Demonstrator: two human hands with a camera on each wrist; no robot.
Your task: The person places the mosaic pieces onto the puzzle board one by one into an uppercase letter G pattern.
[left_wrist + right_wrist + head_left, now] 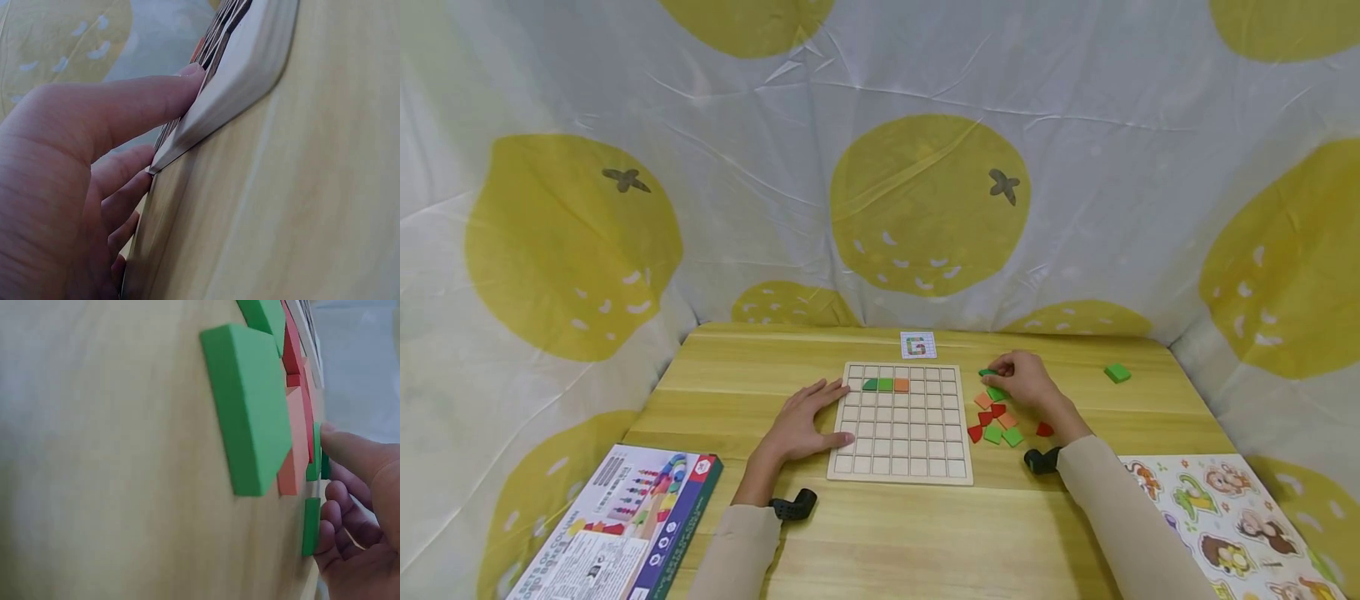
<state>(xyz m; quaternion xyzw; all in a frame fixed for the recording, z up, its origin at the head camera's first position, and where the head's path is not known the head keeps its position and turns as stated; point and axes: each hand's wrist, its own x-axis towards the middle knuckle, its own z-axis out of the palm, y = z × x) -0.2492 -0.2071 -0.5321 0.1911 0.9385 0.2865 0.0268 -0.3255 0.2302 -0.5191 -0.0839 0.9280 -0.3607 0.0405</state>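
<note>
My left hand [802, 422] lies spread at the left side of a wooden grid board [898, 476], its thumb on the rim and its other fingers along the edge. In the board's second row from the top sit a dark green rounded tile [870, 384], a light green square tile [886, 384] and an orange square tile [902, 385], side by side. Right of the board, my right hand [1028, 383] pinches a dark green tile [987, 372] between thumb and index finger. Just below it lies a loose cluster of red, orange and green tiles [992, 434].
A small card [918, 345] with a coloured G pattern lies behind the board. A green block [1117, 372] sits at the far right, and a red tile [1044, 429] by the right wrist. A printed box [617, 517] is front left; an animal sticker sheet [1232, 521] is front right.
</note>
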